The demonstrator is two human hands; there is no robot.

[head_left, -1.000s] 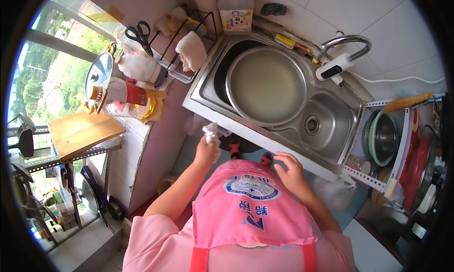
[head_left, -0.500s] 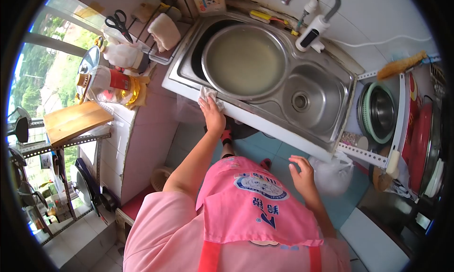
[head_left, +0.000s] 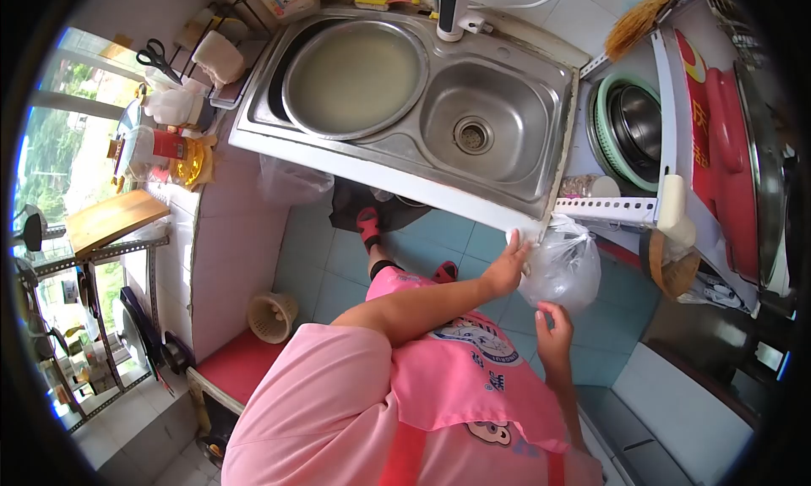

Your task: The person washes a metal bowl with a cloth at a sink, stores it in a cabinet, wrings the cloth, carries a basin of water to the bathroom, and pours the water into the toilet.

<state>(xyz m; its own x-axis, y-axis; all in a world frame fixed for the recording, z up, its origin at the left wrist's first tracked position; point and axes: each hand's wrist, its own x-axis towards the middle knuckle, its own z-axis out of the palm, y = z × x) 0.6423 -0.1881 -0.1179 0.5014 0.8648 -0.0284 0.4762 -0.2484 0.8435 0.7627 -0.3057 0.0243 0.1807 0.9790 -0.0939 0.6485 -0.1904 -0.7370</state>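
Note:
At the right end of the sink's white front edge, my left hand (head_left: 507, 266) presses a white cloth (head_left: 512, 235), of which only a small part shows. My right hand (head_left: 554, 327) is lower and to the right, its fingers slightly apart and holding nothing, just below a clear plastic bag (head_left: 564, 270) that hangs from the corner. Above the edge is the steel sink (head_left: 407, 152). A round metal basin (head_left: 355, 80) of cloudy water sits in its left side, and the right bowl (head_left: 515, 118) shows its drain.
A rack with a green basket (head_left: 601, 118) and metal bowls stands at the right, a short broom (head_left: 646, 17) above it. Scissors (head_left: 159, 57), an oil bottle (head_left: 182, 152) and a wooden board (head_left: 118, 220) are at the left. A beige basket (head_left: 272, 317) is low on the left.
My left hand has moved with the cloth onto the sink's front edge and along it to the right corner. The view has shifted right, and my right hand is now beside the bag.

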